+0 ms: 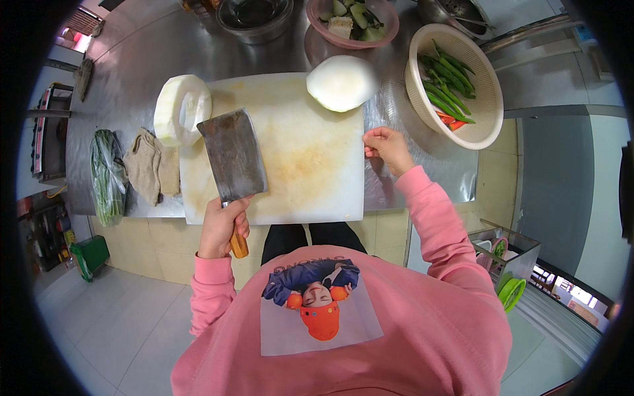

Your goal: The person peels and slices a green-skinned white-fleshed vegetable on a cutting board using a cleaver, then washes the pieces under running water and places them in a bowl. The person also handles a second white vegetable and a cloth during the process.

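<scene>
My left hand point(221, 222) grips the wooden handle of a cleaver point(237, 156). Its broad dark blade points away from me, above the left part of a white cutting board point(317, 198). At the board's far left corner a thick pale ring of gourd or melon point(163, 111) stands on its side, hollow in the middle. A rounded white chunk point(339, 84), likely of the same gourd, rests across the far right corner; its right side looks blurred. Just off the board's right edge is my right hand point(389, 148), fingers curled and thumb against the forefinger, with nothing visible in it.
A cream basket point(413, 81) holds green and red chillies. Behind the board stand a pink bowl point(391, 29) with vegetable pieces and several nested metal bowls point(255, 34). Cloths point(142, 166) and bagged green stalks point(106, 178) lie left, on the steel table point(148, 54).
</scene>
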The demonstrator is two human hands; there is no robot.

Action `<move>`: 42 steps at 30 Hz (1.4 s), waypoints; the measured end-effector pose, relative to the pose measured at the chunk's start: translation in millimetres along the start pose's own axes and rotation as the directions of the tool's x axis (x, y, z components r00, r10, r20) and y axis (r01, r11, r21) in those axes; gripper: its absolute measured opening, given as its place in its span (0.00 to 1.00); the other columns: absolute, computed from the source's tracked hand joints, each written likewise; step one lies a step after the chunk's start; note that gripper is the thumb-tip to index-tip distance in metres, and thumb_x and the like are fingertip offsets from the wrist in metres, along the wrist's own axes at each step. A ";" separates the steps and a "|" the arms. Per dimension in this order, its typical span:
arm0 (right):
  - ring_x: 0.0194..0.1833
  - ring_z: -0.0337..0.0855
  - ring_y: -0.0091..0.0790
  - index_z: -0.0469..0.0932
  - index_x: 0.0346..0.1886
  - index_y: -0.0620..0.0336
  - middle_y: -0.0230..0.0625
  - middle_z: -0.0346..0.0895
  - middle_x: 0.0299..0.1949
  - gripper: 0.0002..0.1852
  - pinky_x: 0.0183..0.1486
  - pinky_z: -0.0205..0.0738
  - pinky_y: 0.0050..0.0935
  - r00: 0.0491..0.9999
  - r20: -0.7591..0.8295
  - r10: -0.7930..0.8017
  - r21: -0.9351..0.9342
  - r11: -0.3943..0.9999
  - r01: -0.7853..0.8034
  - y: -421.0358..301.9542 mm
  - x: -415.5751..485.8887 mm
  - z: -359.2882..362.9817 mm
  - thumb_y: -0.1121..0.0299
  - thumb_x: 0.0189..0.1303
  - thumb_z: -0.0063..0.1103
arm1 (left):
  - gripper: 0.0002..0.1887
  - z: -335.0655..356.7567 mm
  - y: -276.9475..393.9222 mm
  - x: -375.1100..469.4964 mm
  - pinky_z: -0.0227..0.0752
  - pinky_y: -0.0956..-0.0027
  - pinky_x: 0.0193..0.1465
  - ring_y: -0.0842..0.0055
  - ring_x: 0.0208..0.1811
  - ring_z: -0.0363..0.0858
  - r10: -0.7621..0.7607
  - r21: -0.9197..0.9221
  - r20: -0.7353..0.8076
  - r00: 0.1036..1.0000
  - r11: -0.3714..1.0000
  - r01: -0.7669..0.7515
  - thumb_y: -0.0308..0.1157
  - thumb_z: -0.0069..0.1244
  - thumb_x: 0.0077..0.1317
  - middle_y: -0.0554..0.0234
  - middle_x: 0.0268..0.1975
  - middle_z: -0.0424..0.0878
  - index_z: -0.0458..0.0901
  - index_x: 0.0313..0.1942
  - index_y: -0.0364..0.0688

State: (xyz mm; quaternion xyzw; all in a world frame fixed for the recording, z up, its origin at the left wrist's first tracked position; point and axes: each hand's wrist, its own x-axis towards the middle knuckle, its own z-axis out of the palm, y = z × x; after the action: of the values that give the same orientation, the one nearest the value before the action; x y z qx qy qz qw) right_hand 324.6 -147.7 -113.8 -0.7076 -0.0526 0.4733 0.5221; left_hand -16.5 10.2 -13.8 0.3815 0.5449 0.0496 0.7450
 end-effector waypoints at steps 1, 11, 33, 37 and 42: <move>0.25 0.79 0.24 0.75 0.33 0.66 0.37 0.80 0.29 0.13 0.29 0.75 0.21 0.999 -0.017 -0.031 -0.107 0.994 0.029 0.2 -1.1 4.6 0.69 0.56 0.72 | 0.12 0.3 0.1 -0.1 0.62 0.74 0.17 0.83 0.13 0.64 0.003 0.002 0.001 1.000 1.000 -0.003 0.29 0.51 0.67 0.73 0.16 0.64 0.78 0.47 0.30; 0.28 0.81 0.25 0.73 0.38 0.65 0.36 0.80 0.31 0.20 0.31 0.78 0.24 0.998 -0.009 -0.069 -0.500 0.864 0.055 -8.4 8.2 15.4 0.66 0.51 0.76 | 0.11 1.0 -1.1 -7.1 0.63 0.73 0.18 0.83 0.13 0.65 0.015 -0.006 -0.005 1.000 1.000 -0.015 0.26 0.50 0.66 0.71 0.17 0.66 0.79 0.45 0.29; 0.42 0.86 0.35 0.80 0.50 0.68 0.40 0.85 0.39 0.13 0.47 0.80 0.31 0.672 -0.104 -0.733 -0.058 0.679 0.732 -189.7 128.6 7.2 0.77 0.63 0.57 | 0.11 -4.8 0.9 -9.6 0.62 0.73 0.17 0.82 0.12 0.64 0.038 -0.042 -0.076 0.996 0.998 -0.041 0.28 0.51 0.66 0.72 0.16 0.65 0.78 0.46 0.31; 0.46 0.86 0.42 0.84 0.49 0.54 0.38 0.86 0.41 0.14 0.49 0.80 0.41 0.586 0.133 -0.799 -0.802 0.261 0.538 -208.5 205.9 3.3 0.67 0.62 0.57 | 0.09 -10.0 -7.5 -21.1 0.62 0.72 0.16 0.82 0.12 0.64 0.021 -0.058 -0.163 0.986 0.998 -0.031 0.27 0.51 0.66 0.71 0.16 0.65 0.78 0.44 0.32; 0.50 0.83 0.46 0.86 0.49 0.44 0.38 0.85 0.46 0.17 0.53 0.78 0.43 0.655 0.055 -0.754 -0.981 0.080 0.175 -199.7 223.9 11.1 0.65 0.54 0.62 | 0.05 -18.2 -8.9 -30.3 0.63 0.72 0.15 0.80 0.11 0.66 0.008 -0.124 -0.206 0.978 0.992 -0.034 0.27 0.51 0.66 0.70 0.16 0.66 0.77 0.37 0.34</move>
State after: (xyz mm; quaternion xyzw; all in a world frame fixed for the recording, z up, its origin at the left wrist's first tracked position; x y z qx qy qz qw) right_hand 522.7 77.1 -94.1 -0.8965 -0.4244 -0.0517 0.1159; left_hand -47.2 -1.6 2.0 0.3319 0.6106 0.1310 0.7070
